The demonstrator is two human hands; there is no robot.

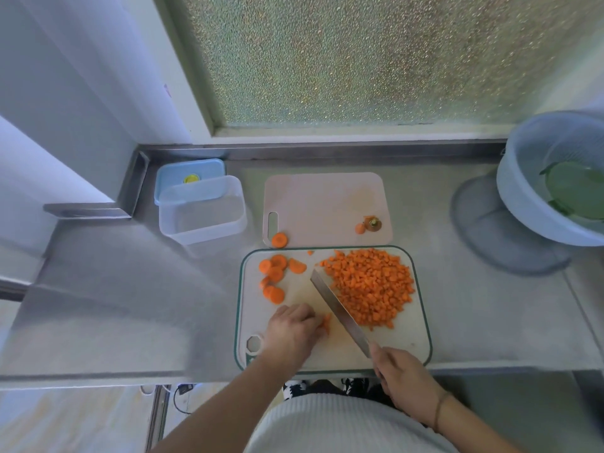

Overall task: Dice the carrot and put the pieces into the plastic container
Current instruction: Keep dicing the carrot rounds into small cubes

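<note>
**Two hands, one knife, one heap of dice**

The left hand [292, 328] lay curled, knuckles up, pinning a few carrot strips [326, 323] to the white board [408, 341]. The right hand [403, 380] was closed round the handle of one knife [338, 312], whose long flat steel blade slanted away to the left, its edge just beside the strips. Right of the blade sat one broad heap of small orange dice [371, 286]. At the board's far left lay about seven round slices [274, 277]; an eighth slice [279, 240] rested on the second, pink board [323, 204] behind, which also bore the stem end [372, 223]. One clear rectangular container [202, 210] stood empty on the steel counter [130, 289], well left of the boards, its blue lid [188, 173] behind it. At right stood one pale round bowl [523, 178] holding greens.
</note>
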